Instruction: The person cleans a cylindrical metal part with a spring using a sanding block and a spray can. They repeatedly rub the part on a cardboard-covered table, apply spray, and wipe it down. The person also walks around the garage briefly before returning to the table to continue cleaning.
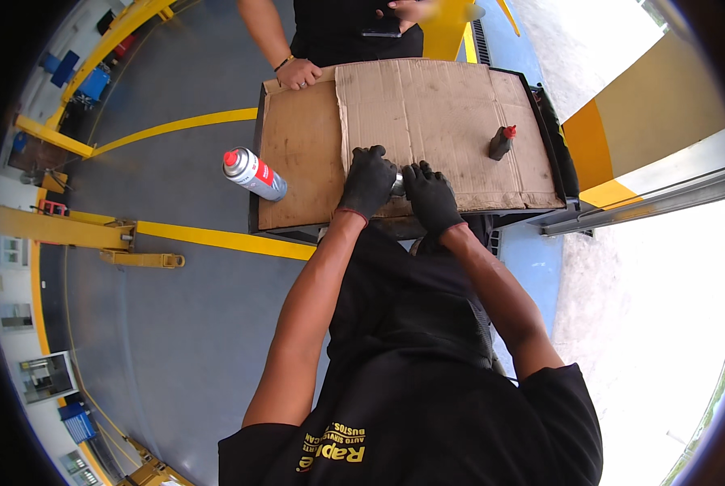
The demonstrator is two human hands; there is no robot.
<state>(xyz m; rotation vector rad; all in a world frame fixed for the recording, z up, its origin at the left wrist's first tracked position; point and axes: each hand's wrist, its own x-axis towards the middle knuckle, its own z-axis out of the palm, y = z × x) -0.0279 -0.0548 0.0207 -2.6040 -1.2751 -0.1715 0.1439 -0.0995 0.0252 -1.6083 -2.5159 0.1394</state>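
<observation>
My left hand point(368, 180) and my right hand point(431, 197), both in black gloves, close from either side around a small silvery metal cylinder point(397, 185). Most of that part is hidden by the gloves; only a short stretch shows between them. It is held low over the near edge of a cardboard sheet point(427, 105) on the work table. Left of my hands stands a spray can point(255, 174) with a red nozzle and a white, red and grey body. To the right sits a small dark bottle point(500, 144) with a red cap.
Across the table another person rests one hand point(298, 74) on its far edge and holds a phone point(381, 33) in the other. A raised black rim point(553, 138) runs along the table's right side. Yellow lift arms point(63, 228) reach over the grey floor at left.
</observation>
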